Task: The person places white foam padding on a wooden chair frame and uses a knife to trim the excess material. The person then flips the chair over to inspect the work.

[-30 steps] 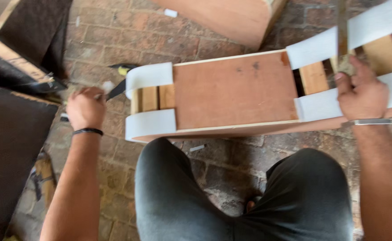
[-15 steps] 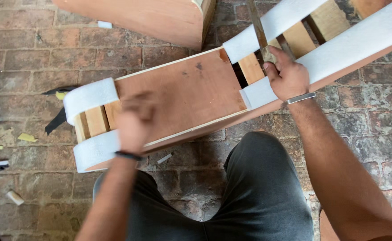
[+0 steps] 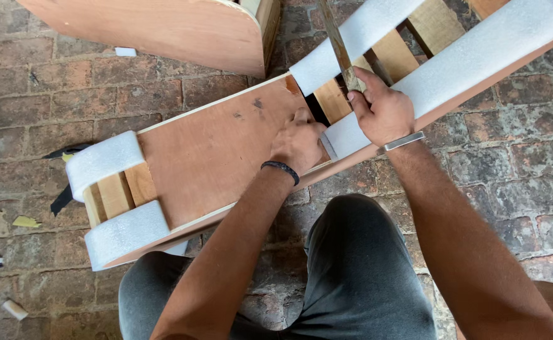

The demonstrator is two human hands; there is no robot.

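Kneeling on worn brick floor (image 3: 50, 107), left hand (image 3: 298, 143) curled on plywood panel (image 3: 216, 157), right hand (image 3: 383, 113) fingers clamped on perhaps a blade (image 3: 334, 41).

We see reddish-brown plywood panel (image 3: 213, 151) at centre, small dark spots on it. White foam strips (image 3: 103, 160) at lower left and upper right. Pale yellow-tan slats (image 3: 116, 195). Brick floor (image 3: 56, 94) mottled red-grey. Black wristband (image 3: 281, 169), silver bracelet (image 3: 404, 140), grey trousers (image 3: 364, 277).
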